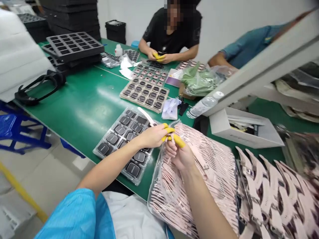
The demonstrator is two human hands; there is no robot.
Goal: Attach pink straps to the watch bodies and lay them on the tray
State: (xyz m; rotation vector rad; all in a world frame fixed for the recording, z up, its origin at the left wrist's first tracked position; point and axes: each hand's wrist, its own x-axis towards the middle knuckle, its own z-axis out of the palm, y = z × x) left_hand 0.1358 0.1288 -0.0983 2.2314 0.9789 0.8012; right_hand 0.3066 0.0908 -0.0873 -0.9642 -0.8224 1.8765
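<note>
Both my hands meet above the edge of a bag of pink watch straps [216, 156], with yellow finger covers on the fingertips. My left hand [156, 135] is closed on a watch, mostly hidden by the fingers; its pale strap [147, 115] sticks out toward the far left. Pinched in my right hand [183, 154] is a pink watch strap [168, 160], held against the watch; the joint between them is hidden. Under my left forearm lies a clear tray [98, 150] of dark square watch faces.
Loose pink straps [259, 186] lie at right. A white box [239, 132], a water bottle [205, 105] and a slanted shelf post stand beyond. More filled trays [144, 94] lie ahead. Across the table, a person with yellow finger covers works. Black foam trays [74, 46] are stacked far left.
</note>
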